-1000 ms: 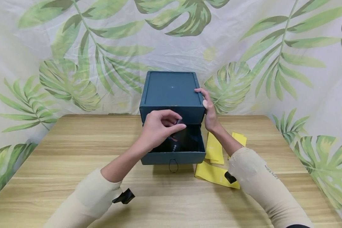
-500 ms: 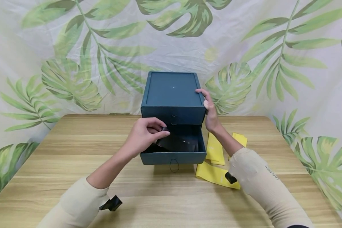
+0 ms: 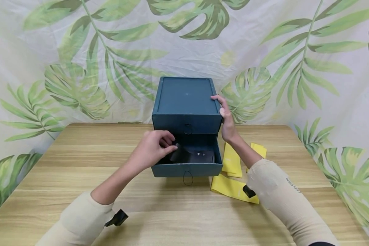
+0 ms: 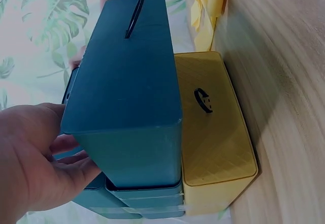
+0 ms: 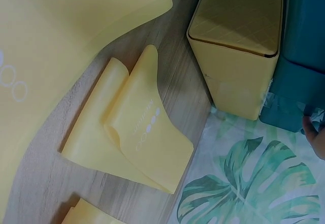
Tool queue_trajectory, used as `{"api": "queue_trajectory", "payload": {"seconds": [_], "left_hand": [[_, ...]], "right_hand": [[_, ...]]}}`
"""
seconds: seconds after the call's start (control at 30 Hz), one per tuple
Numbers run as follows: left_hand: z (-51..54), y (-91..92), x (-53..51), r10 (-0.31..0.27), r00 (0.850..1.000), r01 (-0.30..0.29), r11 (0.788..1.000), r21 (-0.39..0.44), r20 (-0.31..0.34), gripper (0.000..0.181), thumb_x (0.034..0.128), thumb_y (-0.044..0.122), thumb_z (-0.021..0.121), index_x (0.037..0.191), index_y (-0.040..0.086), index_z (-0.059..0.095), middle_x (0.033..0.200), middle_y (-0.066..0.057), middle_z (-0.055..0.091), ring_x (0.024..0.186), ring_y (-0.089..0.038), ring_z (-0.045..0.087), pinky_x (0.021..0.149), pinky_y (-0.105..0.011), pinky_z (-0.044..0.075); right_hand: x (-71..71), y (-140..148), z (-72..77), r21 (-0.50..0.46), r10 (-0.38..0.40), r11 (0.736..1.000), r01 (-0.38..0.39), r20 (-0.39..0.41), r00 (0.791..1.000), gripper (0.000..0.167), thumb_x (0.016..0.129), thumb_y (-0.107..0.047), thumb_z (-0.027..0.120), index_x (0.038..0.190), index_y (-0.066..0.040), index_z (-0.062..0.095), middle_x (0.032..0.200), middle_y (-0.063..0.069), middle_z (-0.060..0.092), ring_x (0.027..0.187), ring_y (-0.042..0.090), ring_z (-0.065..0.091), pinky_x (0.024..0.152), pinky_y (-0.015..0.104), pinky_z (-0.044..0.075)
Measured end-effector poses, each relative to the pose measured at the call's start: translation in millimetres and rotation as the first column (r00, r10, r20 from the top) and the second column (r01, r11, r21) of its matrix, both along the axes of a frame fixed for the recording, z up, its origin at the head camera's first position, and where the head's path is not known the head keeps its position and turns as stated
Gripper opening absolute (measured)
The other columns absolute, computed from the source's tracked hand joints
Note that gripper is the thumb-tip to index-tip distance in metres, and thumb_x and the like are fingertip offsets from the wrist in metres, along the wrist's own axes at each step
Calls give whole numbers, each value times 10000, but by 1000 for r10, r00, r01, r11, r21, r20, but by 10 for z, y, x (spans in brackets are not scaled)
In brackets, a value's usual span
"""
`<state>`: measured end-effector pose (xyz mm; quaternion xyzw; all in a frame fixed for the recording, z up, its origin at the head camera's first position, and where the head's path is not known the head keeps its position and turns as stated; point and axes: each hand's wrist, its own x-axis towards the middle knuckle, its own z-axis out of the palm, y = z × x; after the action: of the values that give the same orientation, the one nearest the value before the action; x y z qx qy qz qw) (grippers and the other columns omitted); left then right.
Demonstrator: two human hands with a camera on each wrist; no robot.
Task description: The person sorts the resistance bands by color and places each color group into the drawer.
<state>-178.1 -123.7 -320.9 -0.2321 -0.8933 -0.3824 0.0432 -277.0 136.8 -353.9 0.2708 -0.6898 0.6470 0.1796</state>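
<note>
My left hand (image 3: pixel 153 150) reaches over the left rim of a pulled-out dark blue drawer (image 3: pixel 170 171). Its curled thumb and fingers pinch the end of a black flat band (image 3: pixel 192 156), which looks like a resistance band with pale print and lies folded inside. In the left wrist view the drawer's front and side hide those fingertips. My right hand (image 3: pixel 228 123) rests against the right side of the blue drawer cabinet (image 3: pixel 184 99), one finger over its top edge. Part of that hand shows at the edge of the right wrist view.
Yellow flat bands (image 3: pixel 233 188) lie folded on the wooden table (image 3: pixel 80 160), right of the cabinet. A yellow drawer (image 4: pixel 218 127) with a dark loop sits below the opened one. Behind the table hangs a leaf-printed cloth (image 3: pixel 117 44).
My left hand has moved left and down, lowering the black band into the drawer, where it now lies flatter. The right hand keeps its place on the cabinet.
</note>
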Motion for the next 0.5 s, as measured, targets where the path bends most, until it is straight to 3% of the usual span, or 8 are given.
{"api": "queue_trajectory", "payload": {"seconds": [0.13, 0.23, 0.27, 0.33, 0.4, 0.47, 0.5], "left_hand": [[5, 16, 97, -32, 986, 32, 999, -1, -166, 161, 886, -2, 801, 1027, -45, 737, 907, -103, 689, 745, -174, 668, 690, -308, 597], [14, 31, 230, -117, 967, 122, 993, 6, -225, 135, 886, 2, 802, 1008, -3, 743, 764, -12, 637, 631, -101, 562, 579, -263, 525], [11, 37, 278, -169, 965, 174, 985, 8, -199, 125, 892, 13, 799, 1004, 12, 742, 723, 21, 619, 602, -81, 534, 555, -255, 503], [-11, 47, 367, -293, 953, 296, 955, 19, -75, 104, 919, 52, 785, 1009, 33, 736, 680, 68, 611, 572, -41, 522, 542, -238, 499], [-67, 55, 431, -391, 916, 389, 921, 33, 87, 98, 944, 78, 765, 1026, 37, 728, 695, 83, 640, 557, -36, 558, 552, -235, 527], [-145, 64, 467, -436, 875, 438, 898, 41, 209, 100, 962, 78, 743, 1042, 22, 720, 740, 73, 676, 586, -37, 608, 598, -235, 565], [-185, 68, 477, -444, 863, 448, 893, 43, 242, 94, 966, 69, 734, 1045, 18, 720, 763, 62, 692, 601, -37, 630, 618, -235, 577]], "right_hand": [[10, -3, 6, 4, 3, 1000, -3, 2, 1000, 643, 964, -342, 293, 1416, 98, 413, 1591, 214, 308, 1454, 345, 310, 1182, 476, 228], [14, -4, 8, 4, 10, 1000, -10, 7, 1000, 646, 966, -351, 296, 1421, 94, 409, 1597, 212, 298, 1454, 351, 307, 1181, 486, 226], [15, -4, 8, 4, 11, 1000, -11, 8, 1000, 648, 968, -356, 298, 1422, 93, 409, 1599, 210, 295, 1456, 352, 305, 1182, 488, 225], [13, -2, 6, 2, 13, 1000, -13, 6, 1000, 651, 973, -365, 300, 1422, 93, 408, 1602, 209, 292, 1461, 353, 302, 1183, 490, 224], [11, 0, 2, 1, 14, 1000, -14, 2, 1000, 652, 977, -370, 303, 1422, 95, 408, 1601, 211, 293, 1462, 354, 303, 1183, 487, 225], [8, 2, -1, -1, 11, 1000, -11, -3, 1000, 653, 979, -375, 307, 1418, 98, 409, 1598, 212, 299, 1462, 354, 306, 1184, 485, 227], [6, 2, -3, -2, 12, 1000, -12, -4, 1000, 654, 979, -377, 308, 1417, 99, 409, 1598, 213, 299, 1460, 355, 307, 1183, 485, 228]]}}
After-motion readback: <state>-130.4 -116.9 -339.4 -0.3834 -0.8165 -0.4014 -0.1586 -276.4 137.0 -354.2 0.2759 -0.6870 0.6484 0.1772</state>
